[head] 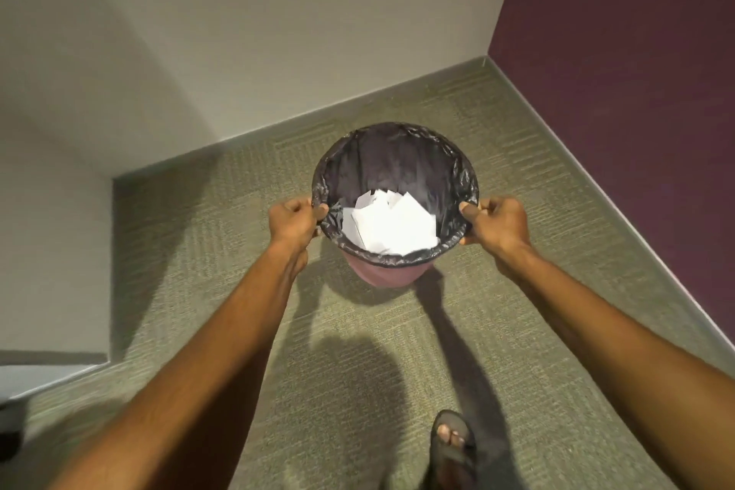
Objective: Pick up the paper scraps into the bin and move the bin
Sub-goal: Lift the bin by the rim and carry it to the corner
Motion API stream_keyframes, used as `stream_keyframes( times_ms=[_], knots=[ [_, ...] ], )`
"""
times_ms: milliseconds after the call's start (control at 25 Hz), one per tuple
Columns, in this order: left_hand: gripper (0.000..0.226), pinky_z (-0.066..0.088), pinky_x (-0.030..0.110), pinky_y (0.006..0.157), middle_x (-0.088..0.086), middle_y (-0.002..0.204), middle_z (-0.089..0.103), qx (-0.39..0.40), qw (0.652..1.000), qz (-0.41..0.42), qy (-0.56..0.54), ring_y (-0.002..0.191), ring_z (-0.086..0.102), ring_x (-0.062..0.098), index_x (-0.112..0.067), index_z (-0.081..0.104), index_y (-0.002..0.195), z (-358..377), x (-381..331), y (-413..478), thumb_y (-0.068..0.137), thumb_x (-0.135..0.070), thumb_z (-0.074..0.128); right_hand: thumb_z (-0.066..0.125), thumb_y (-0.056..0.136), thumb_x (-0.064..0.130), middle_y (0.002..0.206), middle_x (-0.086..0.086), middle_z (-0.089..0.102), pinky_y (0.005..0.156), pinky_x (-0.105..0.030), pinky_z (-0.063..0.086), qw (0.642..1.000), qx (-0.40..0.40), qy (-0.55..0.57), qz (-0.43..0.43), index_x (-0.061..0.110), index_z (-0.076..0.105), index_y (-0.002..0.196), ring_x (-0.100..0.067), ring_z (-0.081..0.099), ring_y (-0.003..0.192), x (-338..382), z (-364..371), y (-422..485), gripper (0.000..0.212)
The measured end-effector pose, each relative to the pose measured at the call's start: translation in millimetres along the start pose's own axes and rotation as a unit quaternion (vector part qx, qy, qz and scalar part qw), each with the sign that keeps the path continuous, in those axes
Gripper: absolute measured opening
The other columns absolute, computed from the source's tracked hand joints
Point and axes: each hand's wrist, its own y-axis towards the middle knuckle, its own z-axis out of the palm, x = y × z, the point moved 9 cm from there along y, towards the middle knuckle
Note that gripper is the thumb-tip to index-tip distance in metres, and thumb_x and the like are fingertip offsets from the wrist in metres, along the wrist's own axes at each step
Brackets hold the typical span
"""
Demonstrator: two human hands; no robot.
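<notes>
Bin (382,270) held between both hands over carpet (222,243), near room corner. Left hand (292,221) pinched left rim, grip clamped on bin. Right hand (499,221) pinched right rim, grip clamped likewise. Black liner (393,163) folded over rim. White scraps (393,227) piled inside. Sandalled foot (453,446) below right.
</notes>
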Motion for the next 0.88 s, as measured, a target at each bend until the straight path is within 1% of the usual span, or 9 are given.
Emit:
stream_keyframes(
  times_ms=[120,200,280,320,480,560,680,800,880],
  knots=[
    [0.012,0.048,0.028,0.063,0.004,0.081,0.071,0.017,1.000,-0.010,-0.023,0.072,0.062,0.015,-0.011,0.070,0.082,-22.7,-51.0,-54.0,0.084,0.001,0.066,0.071,0.086,0.017,0.063,-0.013,0.064,0.055,-0.055,0.060,1.000,-0.004,0.017,0.003,-0.012,0.061,0.078,-0.026,0.066,0.052,48.9,-33.4,-33.5,0.031],
    [0.012,0.052,0.033,0.075,0.008,0.089,0.075,0.030,0.999,-0.010,-0.035,0.080,0.067,0.019,-0.005,0.072,0.093,-37.5,-85.9,-86.8,0.083,0.000,0.067,0.071,0.087,0.013,0.060,-0.013,0.057,0.055,-0.054,0.060,1.000,0.008,0.025,0.005,-0.014,0.056,0.076,-0.023,0.061,0.051,84.2,-53.9,-56.5,0.033],
    [0.015,0.053,0.036,0.084,0.011,0.092,0.076,0.041,0.997,-0.005,-0.058,0.086,0.070,0.023,-0.003,0.072,0.095,-47.9,-116.8,-115.1,0.082,0.003,0.067,0.069,0.088,0.010,0.056,-0.009,0.051,0.053,-0.050,0.060,0.999,0.018,0.035,0.000,-0.005,0.055,0.068,-0.018,0.056,0.047,117.0,-75.9,-76.8,0.029],
    [0.016,0.054,0.036,0.084,0.012,0.092,0.076,0.044,0.997,-0.006,-0.065,0.087,0.070,0.024,-0.003,0.072,0.096,-50.9,-128.9,-128.0,0.082,0.004,0.066,0.069,0.088,0.009,0.054,-0.007,0.050,0.051,-0.046,0.059,0.999,0.025,0.037,-0.004,0.000,0.054,0.067,-0.016,0.055,0.044,131.9,-86.1,-84.4,0.028],
    [0.016,0.055,0.023,0.058,0.011,0.081,0.076,0.061,0.994,-0.022,-0.089,0.067,0.072,0.016,0.001,0.069,0.096,-54.2,-169.7,-173.2,0.082,0.008,0.065,0.069,0.088,0.006,0.051,-0.006,0.056,0.044,-0.032,0.053,0.997,0.061,0.053,-0.013,0.000,0.059,0.067,-0.016,0.056,0.043,181.2,-122.0,-107.9,0.024],
    [0.015,0.053,0.020,0.053,0.012,0.081,0.076,0.069,0.994,-0.025,-0.077,0.064,0.070,0.014,0.001,0.068,0.096,-48.2,-188.2,-187.7,0.083,0.007,0.065,0.069,0.088,0.006,0.049,-0.004,0.054,0.044,-0.036,0.054,0.996,0.059,0.061,-0.016,0.000,0.057,0.065,-0.016,0.055,0.042,200.2,-145.0,-113.7,0.026],
    [0.012,0.050,0.027,0.063,0.013,0.091,0.075,0.080,0.995,-0.029,-0.056,0.072,0.067,0.017,-0.004,0.069,0.095,-40.8,-211.4,-205.8,0.084,-0.001,0.068,0.069,0.088,0.009,0.049,-0.003,0.054,0.053,-0.048,0.058,0.997,0.062,0.045,-0.003,-0.009,0.059,0.069,-0.015,0.056,0.041,214.7,-172.0,-120.2,0.028],
    [0.013,0.047,0.032,0.070,0.009,0.089,0.075,0.104,0.993,-0.022,-0.060,0.076,0.066,0.015,-0.007,0.072,0.092,-29.6,-239.2,-209.3,0.084,-0.018,0.072,0.069,0.090,0.011,0.047,0.000,0.056,0.059,-0.049,0.058,0.997,0.061,0.038,0.003,-0.004,0.063,0.070,-0.013,0.057,0.041,233.5,-193.5,-119.0,0.025],
    [0.017,0.050,0.036,0.075,0.008,0.088,0.077,0.104,0.993,-0.016,-0.057,0.080,0.068,0.015,-0.006,0.073,0.090,-22.6,-254.7,-201.9,0.085,-0.022,0.072,0.069,0.090,0.014,0.047,-0.001,0.056,0.063,-0.053,0.058,0.998,0.060,0.035,0.004,-0.006,0.064,0.075,-0.015,0.059,0.041,245.5,-200.8,-109.2,0.025]
  ],
)
